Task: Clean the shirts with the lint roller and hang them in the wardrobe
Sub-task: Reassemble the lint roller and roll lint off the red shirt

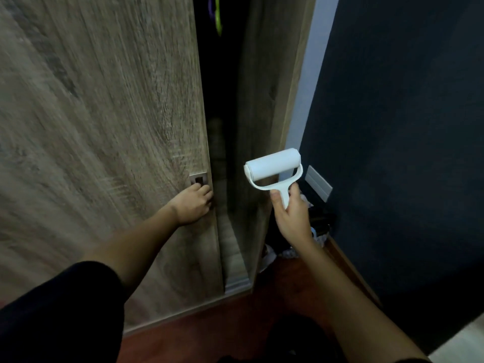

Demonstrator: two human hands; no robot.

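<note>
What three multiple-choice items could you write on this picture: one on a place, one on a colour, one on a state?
1. Where is the left hand?
A. on the floor
B. at the edge of the wardrobe door, just below the metal pull
C. on the dark wall

2. What colour is the lint roller?
A. green
B. red
C. white

3. In what state is the wardrobe door?
A. fully shut
B. taken off
C. partly open

Answers: 1 B, its fingers curl round the door's edge under the pull; 2 C, the drum and handle in the right hand are white; 3 C, a dark gap shows beside the door.
</note>
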